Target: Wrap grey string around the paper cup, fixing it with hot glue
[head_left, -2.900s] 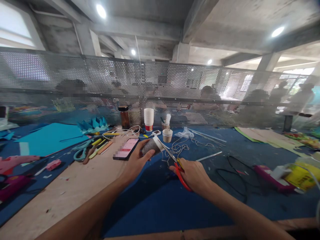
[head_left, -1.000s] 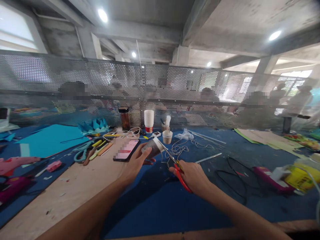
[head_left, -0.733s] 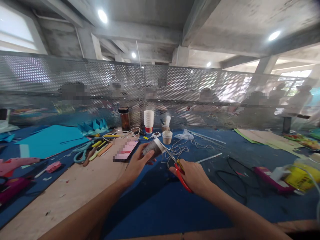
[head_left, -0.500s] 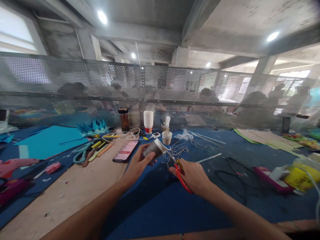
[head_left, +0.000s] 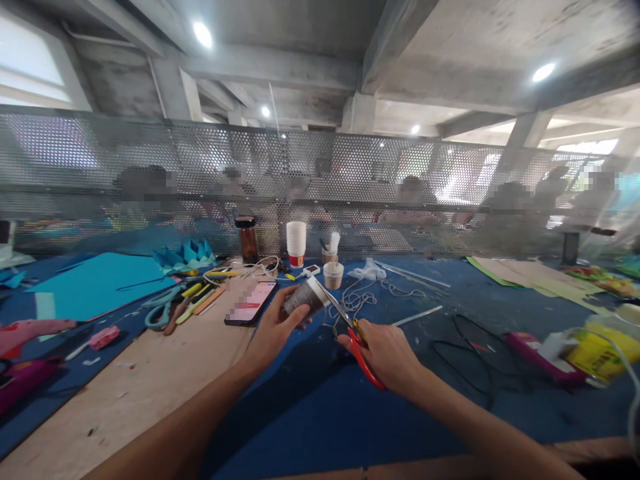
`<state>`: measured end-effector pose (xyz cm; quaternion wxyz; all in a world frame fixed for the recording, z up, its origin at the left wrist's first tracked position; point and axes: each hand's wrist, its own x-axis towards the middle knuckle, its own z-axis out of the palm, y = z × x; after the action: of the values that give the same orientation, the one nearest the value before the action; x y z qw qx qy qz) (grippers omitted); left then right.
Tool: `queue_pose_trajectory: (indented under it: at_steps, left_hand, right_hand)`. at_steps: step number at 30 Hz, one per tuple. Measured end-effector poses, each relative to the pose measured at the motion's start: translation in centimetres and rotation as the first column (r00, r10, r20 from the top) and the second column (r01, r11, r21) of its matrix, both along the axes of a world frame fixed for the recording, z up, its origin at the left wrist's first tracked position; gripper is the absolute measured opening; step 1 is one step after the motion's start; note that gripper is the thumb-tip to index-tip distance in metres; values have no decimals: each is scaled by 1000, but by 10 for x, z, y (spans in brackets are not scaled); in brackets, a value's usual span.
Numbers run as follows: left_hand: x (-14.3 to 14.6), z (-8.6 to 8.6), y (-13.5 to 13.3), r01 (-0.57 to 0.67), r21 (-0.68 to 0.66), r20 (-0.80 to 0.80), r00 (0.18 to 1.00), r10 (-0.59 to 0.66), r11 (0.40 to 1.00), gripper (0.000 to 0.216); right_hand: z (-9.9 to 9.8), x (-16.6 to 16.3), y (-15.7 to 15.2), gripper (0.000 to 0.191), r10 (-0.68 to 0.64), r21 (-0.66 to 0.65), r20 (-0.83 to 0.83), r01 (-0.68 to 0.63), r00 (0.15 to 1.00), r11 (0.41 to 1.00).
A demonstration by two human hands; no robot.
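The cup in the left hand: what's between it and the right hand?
In the head view, red-handled scissors: the right hand holds them, blades at the rim of the cup. Loose string lies beyond.

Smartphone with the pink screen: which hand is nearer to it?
Left. The left hand is just right of the smartphone, gripping a tilted paper cup; the right hand is farther right, holding red-handled scissors.
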<state>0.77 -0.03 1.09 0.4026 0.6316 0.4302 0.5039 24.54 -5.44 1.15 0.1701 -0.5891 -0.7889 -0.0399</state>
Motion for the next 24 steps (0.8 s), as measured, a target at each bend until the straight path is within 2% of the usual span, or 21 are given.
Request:
queue_pose_trajectory:
  at_steps: [15,24]
  left_hand:
    - [-4,-6,5,-9,40,14,1000,8,999,61]
    - [-4,-3,5,-33,55,-4,999,33,998,60]
  right_hand:
    - [3,-1,0,51,-6,-25,6,6,1000,1000]
    - [2,2,1,52,-3,-31,5,3,1000,1000]
